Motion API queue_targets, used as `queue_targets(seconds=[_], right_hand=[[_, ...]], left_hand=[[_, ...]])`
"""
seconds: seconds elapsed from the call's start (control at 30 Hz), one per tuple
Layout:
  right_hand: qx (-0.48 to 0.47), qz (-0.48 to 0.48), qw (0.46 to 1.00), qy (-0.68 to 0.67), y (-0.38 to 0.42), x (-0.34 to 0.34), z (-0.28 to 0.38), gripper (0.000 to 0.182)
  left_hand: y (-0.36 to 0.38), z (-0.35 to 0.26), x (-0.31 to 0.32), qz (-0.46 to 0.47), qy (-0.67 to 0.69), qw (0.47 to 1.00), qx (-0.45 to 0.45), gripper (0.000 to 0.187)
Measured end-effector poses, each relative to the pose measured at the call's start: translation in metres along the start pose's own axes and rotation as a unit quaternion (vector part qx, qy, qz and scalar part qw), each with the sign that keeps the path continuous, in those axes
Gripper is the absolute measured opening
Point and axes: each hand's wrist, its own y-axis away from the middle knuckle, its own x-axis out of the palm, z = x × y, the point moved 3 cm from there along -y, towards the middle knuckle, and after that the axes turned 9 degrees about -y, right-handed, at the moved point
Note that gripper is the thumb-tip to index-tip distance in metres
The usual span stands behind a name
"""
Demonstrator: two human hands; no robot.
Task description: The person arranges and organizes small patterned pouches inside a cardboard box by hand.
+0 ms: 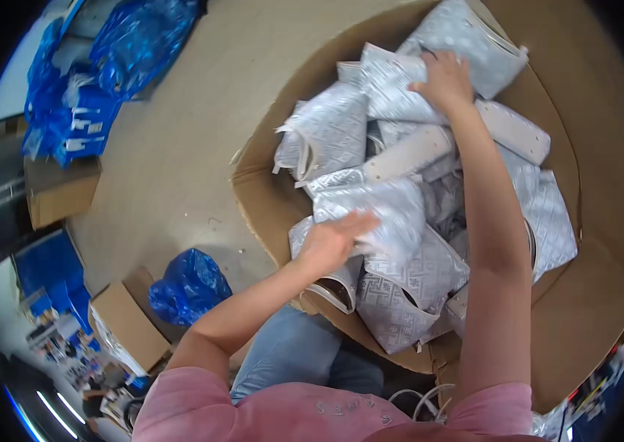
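Note:
A large cardboard box [264, 199] holds many silvery patterned pouches with white trim and zippers. My left hand [332, 241] grips a silver pouch [382, 210] near the box's near-left side; both are smeared by motion. Farther in, my right hand [446, 79] lies with thumb and fingers apart at the edge of another pouch [393, 87]. Its fingertips are partly out of sight between that pouch and a larger pouch [466, 40] at the far side. Below my left hand lies a pouch [396, 313] with its opening gaping.
On the floor to the left are a blue plastic bag [190, 286] and an open carton [127, 324]. Farther off stand a blue crate [91, 121] with more blue bags [146, 44] and a brown carton [63, 191]. White cables [422, 401] show beside my legs.

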Motion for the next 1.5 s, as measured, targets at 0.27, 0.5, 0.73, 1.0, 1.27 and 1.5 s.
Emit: queue_targets(seconds=[0.27, 0.5, 0.73, 1.0, 1.27, 1.5], right_hand=[[0.3, 0.079, 0.949, 0.057, 0.146, -0.117, -0.039, 0.05], [0.135, -0.073, 0.974, -0.164, 0.162, -0.148, -0.014, 0.043], [-0.027, 0.227, 0.944, -0.238, 0.028, -0.011, 0.133, 0.049], [-0.009, 0.502, 0.864, 0.036, 0.07, 0.053, 0.114, 0.052], [0.012, 0.472, 0.878, -0.077, 0.105, -0.076, 0.083, 0.045], [0.129, 0.468, 0.783, -0.39, 0.033, -0.16, 0.045, 0.042]], left_hand=[[-0.045, 0.112, -0.043, -0.231, -0.024, 0.936, -0.265, 0.082], [-0.105, 0.076, 0.04, -0.148, -0.024, 0.97, -0.191, 0.051], [-0.046, -0.075, 0.06, -0.289, 0.09, 0.951, 0.065, 0.031], [-0.065, 0.035, -0.017, -0.24, 0.262, 0.931, -0.084, 0.023], [-0.121, 0.188, 0.13, 0.014, 0.138, 0.966, -0.216, 0.05], [-0.041, 0.044, 0.152, 0.002, 0.107, 0.99, -0.089, 0.035]])
